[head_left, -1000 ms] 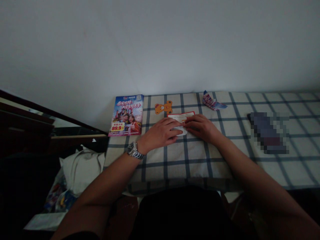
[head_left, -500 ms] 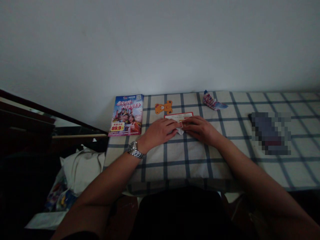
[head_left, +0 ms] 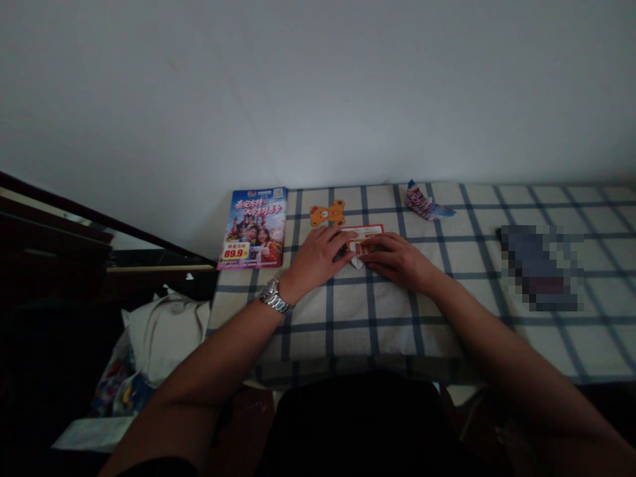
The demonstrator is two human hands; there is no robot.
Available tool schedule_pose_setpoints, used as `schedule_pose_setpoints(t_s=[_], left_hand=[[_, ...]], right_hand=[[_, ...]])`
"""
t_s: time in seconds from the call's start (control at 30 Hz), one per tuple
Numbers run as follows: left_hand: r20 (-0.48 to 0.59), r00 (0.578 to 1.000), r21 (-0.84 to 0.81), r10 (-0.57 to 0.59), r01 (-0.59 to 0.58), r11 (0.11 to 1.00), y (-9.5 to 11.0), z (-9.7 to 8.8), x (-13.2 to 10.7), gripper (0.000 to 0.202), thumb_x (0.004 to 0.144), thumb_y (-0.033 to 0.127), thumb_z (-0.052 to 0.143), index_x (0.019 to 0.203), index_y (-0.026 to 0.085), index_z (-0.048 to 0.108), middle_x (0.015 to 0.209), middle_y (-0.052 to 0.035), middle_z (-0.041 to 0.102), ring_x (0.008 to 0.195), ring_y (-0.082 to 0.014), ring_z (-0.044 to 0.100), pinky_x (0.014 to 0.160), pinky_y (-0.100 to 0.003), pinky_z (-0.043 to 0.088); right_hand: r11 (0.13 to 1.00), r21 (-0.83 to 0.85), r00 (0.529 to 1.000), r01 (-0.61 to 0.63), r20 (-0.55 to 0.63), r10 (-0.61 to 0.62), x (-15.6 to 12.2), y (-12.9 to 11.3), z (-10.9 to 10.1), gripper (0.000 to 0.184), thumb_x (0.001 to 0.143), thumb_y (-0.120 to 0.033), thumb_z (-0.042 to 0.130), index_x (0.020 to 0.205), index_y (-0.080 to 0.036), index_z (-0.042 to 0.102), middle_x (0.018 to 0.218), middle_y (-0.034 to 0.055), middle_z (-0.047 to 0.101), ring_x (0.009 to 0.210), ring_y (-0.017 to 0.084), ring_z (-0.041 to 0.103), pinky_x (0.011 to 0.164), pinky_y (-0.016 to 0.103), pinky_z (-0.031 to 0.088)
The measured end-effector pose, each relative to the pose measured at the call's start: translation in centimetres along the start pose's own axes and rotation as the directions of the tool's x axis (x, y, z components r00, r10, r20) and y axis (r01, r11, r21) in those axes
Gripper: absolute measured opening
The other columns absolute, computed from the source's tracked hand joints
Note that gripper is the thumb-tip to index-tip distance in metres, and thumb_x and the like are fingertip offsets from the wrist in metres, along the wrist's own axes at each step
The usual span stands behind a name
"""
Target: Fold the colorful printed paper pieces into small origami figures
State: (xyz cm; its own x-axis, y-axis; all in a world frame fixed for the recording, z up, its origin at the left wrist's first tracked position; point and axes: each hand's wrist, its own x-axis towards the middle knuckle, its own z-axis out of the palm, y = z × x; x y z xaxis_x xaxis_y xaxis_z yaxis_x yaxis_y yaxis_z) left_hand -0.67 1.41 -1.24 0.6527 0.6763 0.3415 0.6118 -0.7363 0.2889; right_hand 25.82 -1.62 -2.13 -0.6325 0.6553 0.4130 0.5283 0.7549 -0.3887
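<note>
A partly folded paper flyer, white with red and orange print, lies flat on the checked cloth between my hands. Its near end comes to a white folded point. My left hand, with a metal watch on the wrist, grips the left side of the flyer, thumb near the folded point. From the right, my right hand pinches the folded edge, its fingertips close to the left thumb. Both hands cover much of the sheet, so the folds under the fingers are hidden.
A stack of printed flyers lies at the left end of the checked cloth. Beyond my hands are a bear-shaped cutout and a folded paper figure. A blurred dark object lies right. A white bag stands lower left.
My left hand has shifted slightly over the flyer, its fingers now more spread and arched. More orange print shows between the hands. The right hand keeps nearly the same place.
</note>
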Motion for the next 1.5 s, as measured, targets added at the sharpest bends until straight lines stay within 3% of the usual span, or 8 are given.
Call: schedule_pose_setpoints(t_s=[0.3, 0.77, 1.0, 1.5], left_hand=[[-0.011, 0.999, -0.009, -0.052, 0.052, 0.999, -0.07, 0.47, 0.25, 0.037, 0.103, 0.036, 0.065, 0.138, 0.023, 0.062, 0.126, -0.0094, 0.064, 0.116, -0.0278, 0.062, 0.103, -0.046, 0.052], [-0.039, 0.992, -0.025, -0.120, 0.119, 0.993, 0.55, 0.57, 0.62, 0.035, 0.101, 0.033, 0.067, 0.134, 0.022, 0.063, 0.122, -0.0098, 0.062, 0.117, -0.0284, 0.061, 0.103, -0.047, 0.053], [-0.034, 0.990, -0.012, -0.134, 0.133, 0.991, 0.73, 0.59, 0.76, 0.032, 0.102, 0.034, 0.067, 0.131, 0.022, 0.065, 0.120, -0.0099, 0.062, 0.114, -0.0287, 0.061, 0.102, -0.047, 0.054], [-0.039, 0.984, -0.030, -0.175, 0.173, 0.984, 0.88, 0.64, 0.94, 0.031, 0.101, 0.031, 0.067, 0.131, 0.023, 0.066, 0.118, -0.0093, 0.061, 0.113, -0.0288, 0.060, 0.101, -0.047, 0.053]], right_hand=[[1.000, -0.015, 1.000, 0.021, 0.010, -0.021, 0.12, -0.17, -0.12, 0.025, 0.101, -0.025, 0.065, 0.124, -0.027, 0.076, 0.138, 0.0117, 0.071, 0.131, 0.031, 0.064, 0.111, 0.057, 0.053], [1.000, 0.005, 0.999, -0.003, 0.040, 0.003, 0.03, -0.31, -0.21, 0.039, 0.098, -0.030, 0.070, 0.137, -0.031, 0.070, 0.143, 0.0109, 0.067, 0.133, 0.033, 0.062, 0.112, 0.061, 0.052], [0.999, -0.039, 0.998, 0.005, 0.057, -0.002, -0.01, -0.50, -0.20, 0.033, 0.098, -0.033, 0.070, 0.130, -0.029, 0.075, 0.140, 0.0139, 0.065, 0.132, 0.034, 0.060, 0.111, 0.061, 0.052], [1.000, -0.016, 0.999, 0.007, 0.052, -0.006, -0.03, -0.49, -0.34, 0.033, 0.099, -0.032, 0.069, 0.131, -0.031, 0.074, 0.144, 0.0114, 0.066, 0.136, 0.033, 0.060, 0.112, 0.060, 0.051]])
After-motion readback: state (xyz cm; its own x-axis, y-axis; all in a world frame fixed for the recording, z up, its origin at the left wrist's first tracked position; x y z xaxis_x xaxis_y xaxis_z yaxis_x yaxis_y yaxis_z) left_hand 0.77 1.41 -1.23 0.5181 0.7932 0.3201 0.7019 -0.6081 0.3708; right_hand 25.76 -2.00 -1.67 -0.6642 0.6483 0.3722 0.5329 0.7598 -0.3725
